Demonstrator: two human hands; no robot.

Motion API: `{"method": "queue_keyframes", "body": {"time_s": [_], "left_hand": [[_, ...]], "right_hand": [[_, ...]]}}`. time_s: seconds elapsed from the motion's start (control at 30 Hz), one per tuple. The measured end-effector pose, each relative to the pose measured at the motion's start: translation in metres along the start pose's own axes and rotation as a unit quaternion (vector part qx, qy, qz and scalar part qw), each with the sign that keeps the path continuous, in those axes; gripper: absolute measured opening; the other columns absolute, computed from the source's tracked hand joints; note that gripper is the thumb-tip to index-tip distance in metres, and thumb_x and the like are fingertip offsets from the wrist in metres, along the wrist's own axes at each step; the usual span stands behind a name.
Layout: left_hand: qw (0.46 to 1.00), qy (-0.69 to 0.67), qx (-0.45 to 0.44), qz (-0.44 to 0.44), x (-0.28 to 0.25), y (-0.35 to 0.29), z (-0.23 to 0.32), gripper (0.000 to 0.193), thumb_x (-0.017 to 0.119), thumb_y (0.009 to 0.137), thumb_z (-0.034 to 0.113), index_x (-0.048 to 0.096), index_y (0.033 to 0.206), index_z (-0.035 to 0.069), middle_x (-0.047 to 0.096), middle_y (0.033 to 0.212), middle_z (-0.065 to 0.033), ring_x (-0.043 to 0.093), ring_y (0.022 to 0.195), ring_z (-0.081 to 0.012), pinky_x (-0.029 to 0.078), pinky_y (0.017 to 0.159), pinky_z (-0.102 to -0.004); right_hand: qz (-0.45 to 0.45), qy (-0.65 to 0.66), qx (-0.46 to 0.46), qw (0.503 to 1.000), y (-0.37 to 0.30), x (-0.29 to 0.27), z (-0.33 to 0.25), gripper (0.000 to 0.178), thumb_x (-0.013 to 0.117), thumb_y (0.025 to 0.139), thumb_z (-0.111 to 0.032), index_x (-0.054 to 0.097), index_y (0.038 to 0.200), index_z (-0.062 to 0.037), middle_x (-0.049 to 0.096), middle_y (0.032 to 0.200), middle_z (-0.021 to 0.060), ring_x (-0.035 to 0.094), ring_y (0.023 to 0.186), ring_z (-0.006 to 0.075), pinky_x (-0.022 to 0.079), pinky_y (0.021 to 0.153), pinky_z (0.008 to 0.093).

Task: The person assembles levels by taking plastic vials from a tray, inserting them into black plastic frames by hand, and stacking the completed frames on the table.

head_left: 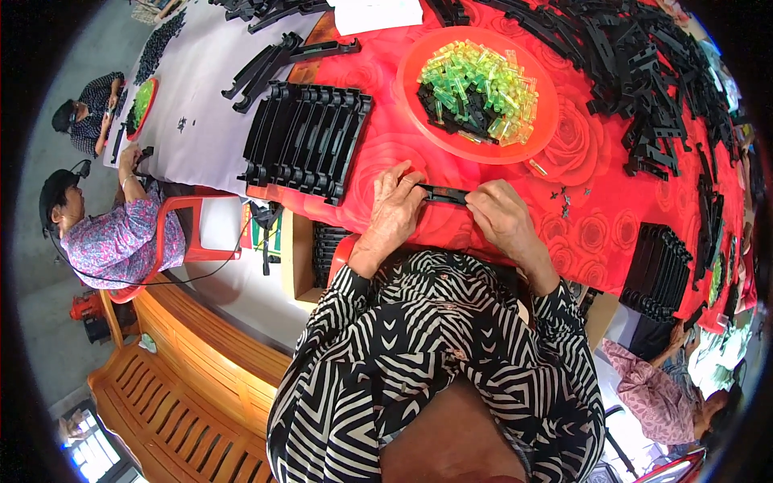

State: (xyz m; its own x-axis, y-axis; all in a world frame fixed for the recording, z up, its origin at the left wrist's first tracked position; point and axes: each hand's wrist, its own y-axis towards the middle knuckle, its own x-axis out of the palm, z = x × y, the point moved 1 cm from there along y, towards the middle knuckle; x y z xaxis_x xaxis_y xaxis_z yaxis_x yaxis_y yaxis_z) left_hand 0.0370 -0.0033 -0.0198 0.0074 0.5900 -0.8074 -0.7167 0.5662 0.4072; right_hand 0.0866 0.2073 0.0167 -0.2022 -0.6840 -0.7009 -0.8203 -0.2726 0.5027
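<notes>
Just above the near edge of the table, a slim black plastic bar (444, 195) lies crosswise between my hands. My left hand (395, 201) grips its left end, fingers bent. At its right end, my right hand (501, 216) pinches the bar between thumb and fingers. Beyond my hands sits a round red tray (409, 109) holding many small yellow-green clear tubes (471, 72) and a heap of small black pieces (459, 119). One loose tube (538, 167) lies on the cloth beside the tray.
Stacked black bars (306, 141) stand left of my hands; another stack (656, 270) is at the right edge. Loose black parts (644, 97) cover the far right of the red tablecloth (576, 149). Left are a seated person (121, 229), a red chair (165, 233) and a wooden bench (177, 386).
</notes>
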Motion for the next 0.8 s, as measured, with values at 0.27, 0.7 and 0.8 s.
{"method": "queue_keyframes", "body": {"time_s": [0.27,0.7,0.8], "left_hand": [[1.0,-0.007,0.004,0.006,-0.001,0.0,-0.001,0.018,0.07,0.069,0.003,0.062,0.085,0.001,0.058,0.113,-0.0121,0.048,0.119,-0.0347,0.038,0.098,-0.0511],[1.0,-0.03,0.001,0.003,0.001,-0.002,-0.004,0.02,0.069,0.07,0.005,0.063,0.089,0.002,0.058,0.11,-0.0124,0.052,0.112,-0.0303,0.037,0.099,-0.0465],[1.0,-0.024,0.008,0.003,0.0,-0.002,-0.003,0.021,0.068,0.07,0.005,0.064,0.09,0.002,0.058,0.11,-0.0126,0.053,0.109,-0.0298,0.036,0.099,-0.0454]], "right_hand": [[-0.079,-0.024,-0.039,0.996,0.01,0.011,-0.001,0.013,0.056,0.076,-0.005,0.058,0.088,-0.0009,0.048,0.081,0.0101,0.053,0.078,0.0279,0.044,0.067,0.0382],[-0.101,-0.038,-0.054,0.993,0.018,0.018,0.001,0.013,0.056,0.076,-0.006,0.058,0.088,-0.0014,0.046,0.081,0.0097,0.052,0.078,0.0274,0.044,0.068,0.0382],[-0.109,-0.039,-0.057,0.992,0.019,0.019,0.002,0.013,0.056,0.076,-0.006,0.057,0.088,-0.0017,0.046,0.082,0.0102,0.052,0.079,0.0278,0.044,0.07,0.0384]]}}
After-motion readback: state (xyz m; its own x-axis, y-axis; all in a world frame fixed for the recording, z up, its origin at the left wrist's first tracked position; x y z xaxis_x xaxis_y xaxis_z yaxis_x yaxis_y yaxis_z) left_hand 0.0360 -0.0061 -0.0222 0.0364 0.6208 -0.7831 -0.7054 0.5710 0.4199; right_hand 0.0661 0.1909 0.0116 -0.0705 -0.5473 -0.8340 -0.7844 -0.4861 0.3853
